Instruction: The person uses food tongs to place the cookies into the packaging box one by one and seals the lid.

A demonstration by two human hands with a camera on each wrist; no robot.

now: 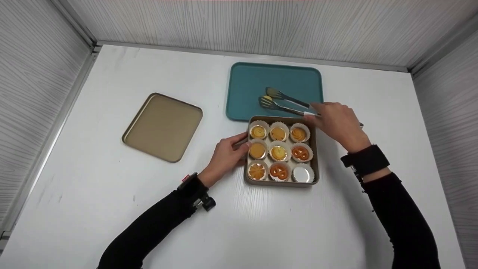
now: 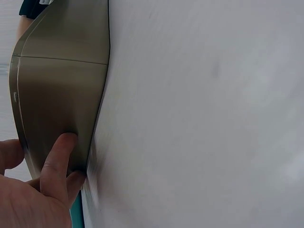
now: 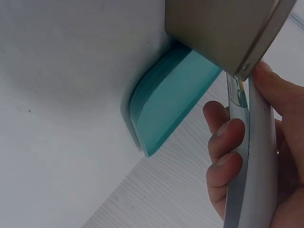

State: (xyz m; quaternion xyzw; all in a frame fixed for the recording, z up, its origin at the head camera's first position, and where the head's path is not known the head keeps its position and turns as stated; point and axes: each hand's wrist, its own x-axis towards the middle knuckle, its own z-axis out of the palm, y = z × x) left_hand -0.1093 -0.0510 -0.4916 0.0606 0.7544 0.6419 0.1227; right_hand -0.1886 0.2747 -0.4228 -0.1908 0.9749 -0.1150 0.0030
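Note:
My left hand (image 1: 226,155) grips the left side of a square gold tin (image 1: 280,184), thumb over the rim. In the left wrist view its fingers (image 2: 57,164) press against the tin's outer wall. Several cookies, some round, some pretzel-shaped, sit in white paper cups in the tin; the front right cup (image 1: 303,174) has no cookie in it. My right hand (image 1: 338,121) holds tongs (image 1: 291,106) by the handles, above the tin's far right corner. Over the teal tray (image 1: 246,80), a small yellow cookie (image 1: 267,98) shows at the tongs' slotted heads, partly hidden; whether they pinch it I cannot tell.
A flat gold lid (image 1: 162,127) lies on the white table (image 1: 231,231) to the left. The teal tray is just behind the tin. Grey wood-patterned panels (image 1: 242,26) stand at the back and both sides.

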